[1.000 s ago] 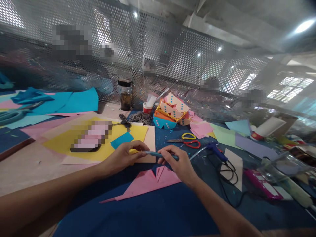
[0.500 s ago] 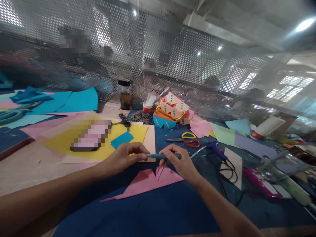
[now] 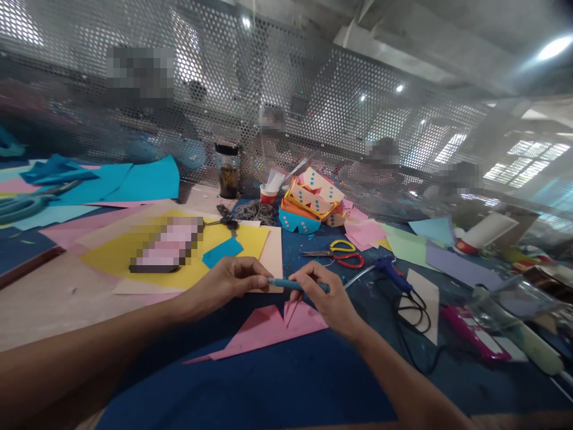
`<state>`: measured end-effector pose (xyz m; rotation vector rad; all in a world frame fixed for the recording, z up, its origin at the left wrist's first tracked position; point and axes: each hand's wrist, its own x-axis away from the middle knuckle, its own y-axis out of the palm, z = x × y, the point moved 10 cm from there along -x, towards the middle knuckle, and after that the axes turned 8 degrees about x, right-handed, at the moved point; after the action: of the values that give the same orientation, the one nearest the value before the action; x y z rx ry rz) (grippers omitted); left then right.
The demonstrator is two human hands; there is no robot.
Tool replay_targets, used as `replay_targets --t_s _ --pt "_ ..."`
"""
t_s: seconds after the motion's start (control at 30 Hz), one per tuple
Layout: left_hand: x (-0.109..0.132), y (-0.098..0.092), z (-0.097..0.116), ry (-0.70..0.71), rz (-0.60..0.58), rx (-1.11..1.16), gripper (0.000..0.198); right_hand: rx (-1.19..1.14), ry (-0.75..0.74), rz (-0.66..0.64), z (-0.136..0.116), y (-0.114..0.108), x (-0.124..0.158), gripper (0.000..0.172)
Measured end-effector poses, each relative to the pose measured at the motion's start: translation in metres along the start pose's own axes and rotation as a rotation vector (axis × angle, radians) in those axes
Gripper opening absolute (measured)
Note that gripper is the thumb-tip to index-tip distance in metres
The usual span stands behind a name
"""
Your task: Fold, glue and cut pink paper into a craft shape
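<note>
A slim teal pen [image 3: 287, 283] lies level between my two hands. My left hand [image 3: 236, 278] pinches its left end between thumb and fingertips; whether that end is capped I cannot make out. Around the barrel near the other end, the fingers of my right hand [image 3: 320, 291] are closed. Just below the hands, a pink paper cut-out [image 3: 257, 335] with a notched upper edge rests on the dark blue tabletop [image 3: 250, 388]. A small blue paper piece [image 3: 222, 252] is on the yellow sheet [image 3: 256, 243] beyond my left hand.
Red-and-yellow scissors [image 3: 342, 254] and a blue glue gun [image 3: 393, 276] with a looped cord lie to the right. Behind are a basket of paper masks [image 3: 313, 203], a paper cup [image 3: 268, 194] and a dark-lidded jar [image 3: 228, 170]. Perforated metal panels [image 3: 313, 83] stand across the back.
</note>
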<state>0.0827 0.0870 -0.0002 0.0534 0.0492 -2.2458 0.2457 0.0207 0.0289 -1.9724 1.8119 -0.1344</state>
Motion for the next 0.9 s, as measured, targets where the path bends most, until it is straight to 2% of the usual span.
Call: replay_targets --t_s 0.4,0.47,0.53,0.63,0.67,0.73,0.8,0.9 --pt "0.0 0.005 0.007 0.051 0.049 -0.131 0.035 0.043 -0.002 -0.007 -0.007 -0.002 -0.002 0.029" --pt "-0.006 -0.001 0.009 0.073 0.081 -0.199 0.035 0.057 -0.007 -0.034 -0.005 -0.002 -0.006 0.029" --pt "-0.013 -0.014 0.011 0.105 0.145 -0.273 0.037 0.102 -0.032 -0.024 -0.003 -0.008 -0.011 0.03" --pt "-0.02 -0.045 0.016 0.148 0.288 -0.393 0.039 0.333 -0.104 0.185 -0.003 -0.037 -0.016 0.038" --pt "-0.021 -0.053 0.018 0.164 0.319 -0.43 0.04 0.434 -0.116 0.279 -0.004 -0.049 -0.016 0.037" --pt "-0.022 -0.061 0.022 0.21 0.338 -0.498 0.044 0.54 -0.103 0.354 -0.004 -0.063 -0.016 0.032" --pt "-0.022 -0.059 0.028 0.275 0.317 -0.549 0.044 0.591 -0.08 0.285 -0.005 -0.065 -0.016 0.022" --pt "-0.019 -0.042 0.03 0.346 0.223 -0.591 0.035 0.672 -0.044 0.066 -0.008 -0.052 -0.009 0.016"
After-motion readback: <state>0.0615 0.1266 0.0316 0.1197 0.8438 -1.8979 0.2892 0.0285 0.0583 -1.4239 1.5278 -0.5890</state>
